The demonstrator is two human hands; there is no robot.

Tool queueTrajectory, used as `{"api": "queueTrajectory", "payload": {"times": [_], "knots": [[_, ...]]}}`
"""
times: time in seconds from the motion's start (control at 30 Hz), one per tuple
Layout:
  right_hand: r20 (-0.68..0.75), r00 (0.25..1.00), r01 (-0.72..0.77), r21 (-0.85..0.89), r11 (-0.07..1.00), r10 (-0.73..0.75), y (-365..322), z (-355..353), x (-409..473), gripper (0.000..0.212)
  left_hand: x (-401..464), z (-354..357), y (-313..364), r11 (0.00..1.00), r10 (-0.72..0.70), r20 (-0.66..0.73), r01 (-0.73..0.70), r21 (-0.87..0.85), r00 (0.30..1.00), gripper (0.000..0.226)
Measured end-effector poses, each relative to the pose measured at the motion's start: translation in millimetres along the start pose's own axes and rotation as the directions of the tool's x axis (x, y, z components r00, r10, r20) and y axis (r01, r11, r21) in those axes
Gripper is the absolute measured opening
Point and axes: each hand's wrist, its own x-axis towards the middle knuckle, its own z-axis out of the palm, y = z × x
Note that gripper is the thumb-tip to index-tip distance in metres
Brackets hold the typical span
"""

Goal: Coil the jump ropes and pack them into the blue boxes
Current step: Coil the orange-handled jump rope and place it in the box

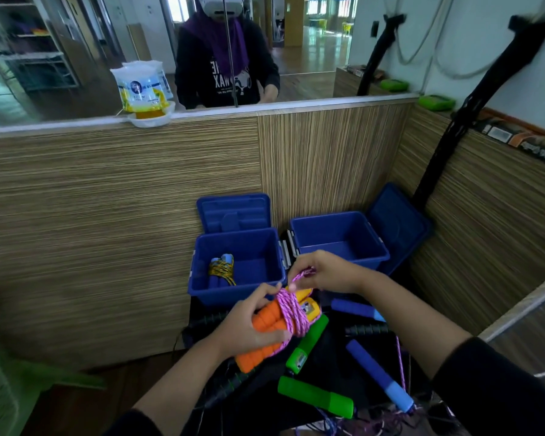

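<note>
Just before the left blue box [236, 265], the left hand [249, 325] grips the orange handles [265, 335] wound with pink rope [291, 313]; the right hand [324, 272] pinches the rope's free end. Risk: slackened tension would let the wraps spring loose before packing.

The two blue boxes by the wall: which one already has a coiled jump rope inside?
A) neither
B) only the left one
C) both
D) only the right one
B: the left blue box holds a blue-handled jump rope bound in yellow-and-black cord, while the right blue box shows only its bare floor.
</note>
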Motion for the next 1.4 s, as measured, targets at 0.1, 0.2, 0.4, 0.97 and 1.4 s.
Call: {"api": "queueTrajectory", "payload": {"times": [0.1,0.2,0.4,0.97,1.4], "knots": [[0.069,0.997,-0.035,0.130,0.991,0.026,1,-8,3,0.014,-7,-1,12,1.000,0.018,0.057,-0.016,-0.025,0.998,0.057],[0.049,0.997,-0.072,0.219,0.973,0.063,2,-14,4,0.011,-13,2,24,0.995,0.044,0.080,-0.036,-0.097,0.996,0.055],[-0.032,0.981,-0.123,0.665,0.737,0.193,7,14,2,0.014,-8,0,34,0.935,0.075,-0.142,-0.119,-0.333,0.987,0.077],[-0.160,0.953,-0.123,0.573,0.810,0.258,18,55,-6,0.012,14,-4,1,0.942,-0.067,-0.557,-0.131,-0.308,0.828,0.077],[-0.222,0.932,-0.259,0.151,0.954,0.288,17,71,-7,0.004,22,-13,-19,0.980,-0.192,-0.600,0.115,-0.164,0.776,0.073]]}}
